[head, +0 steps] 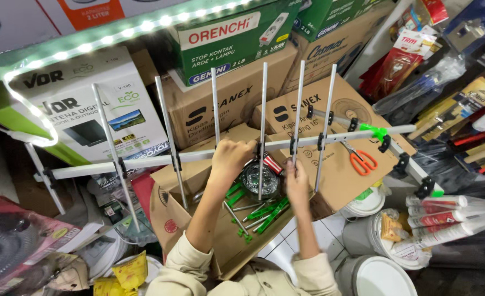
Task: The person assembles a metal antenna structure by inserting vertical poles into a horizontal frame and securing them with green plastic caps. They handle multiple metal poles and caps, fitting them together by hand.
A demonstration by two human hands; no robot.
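**Antenna boom gripped amid stacked shop boxes**

Above an open cardboard box point(220, 241), a person holds a long aluminium antenna point(143, 161) level across the view. Its square boom runs from the left edge toward the right, crossed by a row of thin metal rods point(262, 109) that stand roughly upright through black plastic clips.

The left hand point(230, 156) is curled over the boom near its middle, fingers closed around the bar from above. The right hand point(296, 183) sits just below the boom, fingers pressed together around the lower part of one rod. Both cream sleeves point(179, 268) rise from the bottom of the frame.

At the boom's right end a green plastic joint point(375, 131) links it to a second bar point(412, 164), which slants down to the right and carries more black clips. Orange-handled scissors point(362, 160) lie on a brown carton point(341, 175) just behind that joint.

Inside the open box, loose green plastic pieces and short metal rods point(261, 211) lie scattered beneath the hands, beside a bundle wrapped in clear plastic point(253, 178).

Behind stand stacked brown fan cartons point(228, 107), a green box point(237, 35) and a white-and-green antenna box point(89, 104), with an LED strip point(111, 38) glowing along the shelf edge above. White buckets point(382, 274) sit at lower right near sealant tubes point(445, 219).
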